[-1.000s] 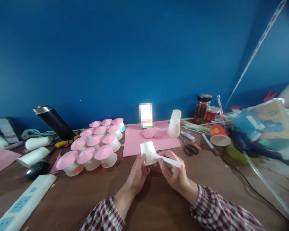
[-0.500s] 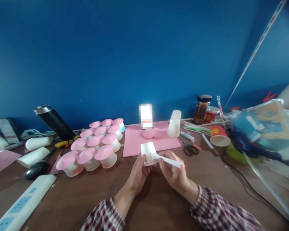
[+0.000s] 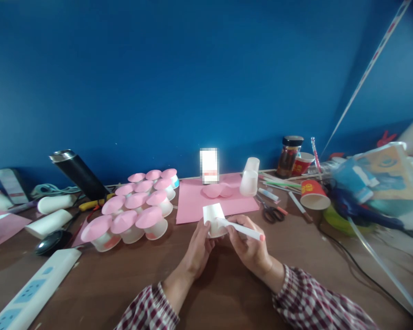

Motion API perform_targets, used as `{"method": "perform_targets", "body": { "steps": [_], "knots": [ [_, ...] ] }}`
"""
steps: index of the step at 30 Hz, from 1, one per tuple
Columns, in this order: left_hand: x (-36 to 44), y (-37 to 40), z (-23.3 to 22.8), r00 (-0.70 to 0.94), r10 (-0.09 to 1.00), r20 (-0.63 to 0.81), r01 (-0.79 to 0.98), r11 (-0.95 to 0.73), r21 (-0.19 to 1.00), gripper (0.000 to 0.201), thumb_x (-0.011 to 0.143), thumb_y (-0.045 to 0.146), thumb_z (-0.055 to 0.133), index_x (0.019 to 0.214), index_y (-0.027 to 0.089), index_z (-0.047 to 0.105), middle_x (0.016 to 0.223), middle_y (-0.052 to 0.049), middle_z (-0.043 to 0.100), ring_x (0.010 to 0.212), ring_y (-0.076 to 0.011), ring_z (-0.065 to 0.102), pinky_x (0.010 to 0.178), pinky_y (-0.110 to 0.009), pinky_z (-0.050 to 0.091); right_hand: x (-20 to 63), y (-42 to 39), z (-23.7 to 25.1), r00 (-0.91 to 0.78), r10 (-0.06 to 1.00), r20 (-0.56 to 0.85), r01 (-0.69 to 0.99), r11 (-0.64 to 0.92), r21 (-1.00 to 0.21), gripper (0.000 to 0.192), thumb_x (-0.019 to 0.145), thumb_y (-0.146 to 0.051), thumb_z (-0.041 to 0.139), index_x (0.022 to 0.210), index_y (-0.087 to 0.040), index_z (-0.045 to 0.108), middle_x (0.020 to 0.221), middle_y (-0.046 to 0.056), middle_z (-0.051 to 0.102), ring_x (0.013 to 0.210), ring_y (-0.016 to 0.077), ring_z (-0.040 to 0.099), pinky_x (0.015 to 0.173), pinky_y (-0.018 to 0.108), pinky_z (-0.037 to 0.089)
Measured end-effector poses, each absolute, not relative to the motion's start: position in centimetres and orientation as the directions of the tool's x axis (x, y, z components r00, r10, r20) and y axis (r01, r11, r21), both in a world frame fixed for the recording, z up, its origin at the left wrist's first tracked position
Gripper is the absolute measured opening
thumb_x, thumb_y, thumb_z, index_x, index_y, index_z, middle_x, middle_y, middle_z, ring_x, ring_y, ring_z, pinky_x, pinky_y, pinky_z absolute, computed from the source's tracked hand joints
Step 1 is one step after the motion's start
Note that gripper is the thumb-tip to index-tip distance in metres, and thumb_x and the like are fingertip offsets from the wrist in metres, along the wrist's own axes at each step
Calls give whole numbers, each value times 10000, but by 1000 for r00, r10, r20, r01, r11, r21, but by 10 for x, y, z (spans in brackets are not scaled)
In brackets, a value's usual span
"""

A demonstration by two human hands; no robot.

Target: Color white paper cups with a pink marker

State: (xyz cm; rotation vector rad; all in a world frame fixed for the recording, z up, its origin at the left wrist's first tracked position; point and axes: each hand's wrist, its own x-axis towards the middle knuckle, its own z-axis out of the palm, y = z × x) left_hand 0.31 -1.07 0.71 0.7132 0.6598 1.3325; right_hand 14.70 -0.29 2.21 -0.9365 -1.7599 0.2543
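A: What is that white cup (image 3: 214, 213) made of?

B: It looks like smooth paper: straight edge at the top, curved at the lower end. It is above the brown tabletop (image 3: 234, 293), just in front of the flat pink sheet (image 3: 191, 201).

A: And the marker (image 3: 246, 230)?

B: A slim white barrel, apparently plastic, with a reddish end pointing out to the right. Its other end is at the cup's face; whether the tip touches, I can't tell.

A: Other shapes nearby?

B: On the left, rows of pink-topped cups (image 3: 149, 217), each wearing a shallow paper cone. Two cloudy, tapered plastic cups (image 3: 249, 183) sit at the sheet's right side, near the dark-handled scissors (image 3: 272, 213).

A: How are the hands posed?

B: The left hand (image 3: 198, 251) has the cup gripped, thumb along its side, other fingers behind and below. The right hand (image 3: 249, 250) pinches the marker like a pen, fingers curled. Both forearms angle inward from gathered, checked sleeves (image 3: 149, 306).
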Motion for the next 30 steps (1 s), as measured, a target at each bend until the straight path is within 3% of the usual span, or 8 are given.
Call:
{"method": "perform_targets", "body": {
  "steps": [30],
  "knots": [
    [4,-16,6,124,991,-53,-486,108,867,383,831,416,547,1168,234,541,1193,-84,590,1109,-236,525,956,-359,360,148,0,23,-85,697,712,478,656,-584,77,853,-205,522,913,-196,569,760,20,630,634,140,608,603,240,498]
  ]
}}
